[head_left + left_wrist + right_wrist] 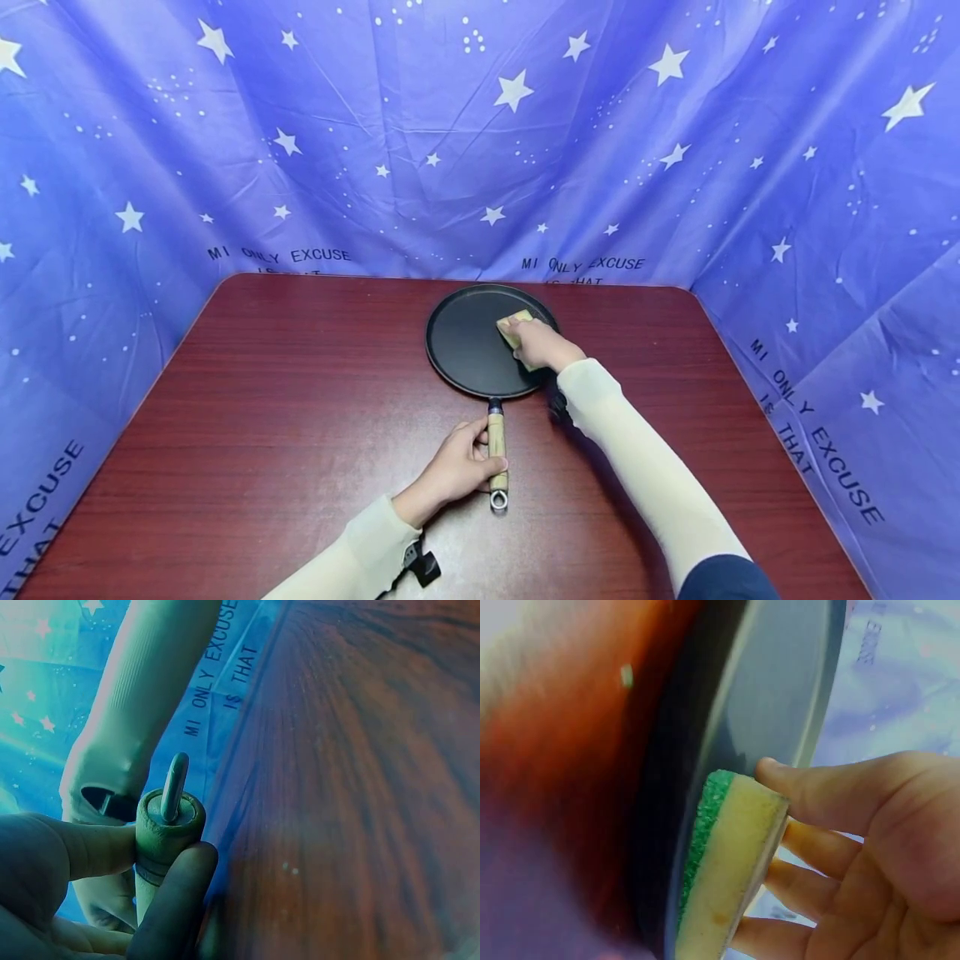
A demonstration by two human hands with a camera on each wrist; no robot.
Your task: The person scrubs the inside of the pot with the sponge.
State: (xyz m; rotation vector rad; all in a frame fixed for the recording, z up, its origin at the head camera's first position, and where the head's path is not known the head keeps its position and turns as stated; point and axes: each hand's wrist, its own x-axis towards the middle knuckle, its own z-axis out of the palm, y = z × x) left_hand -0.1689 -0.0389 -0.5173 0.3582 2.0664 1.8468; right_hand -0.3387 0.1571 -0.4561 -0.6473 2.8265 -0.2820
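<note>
A flat black frying pan (472, 342) lies on the table, its wooden handle (498, 442) toward me. My left hand (457, 462) grips that handle, thumb on one side and fingers on the other; a metal hanging ring (175, 787) sticks out of its end in the left wrist view. On the right part of the pan my right hand (543, 343) holds a sponge (735, 862) between thumb and fingers. The sponge is yellow with a green scouring layer (705, 832), and that green side faces the pan's surface.
The dark red wooden table (300, 375) has rounded far corners. Behind and beside it hangs a blue curtain (420, 125) with white stars and printed words. A black strap device (423, 567) is on my left wrist.
</note>
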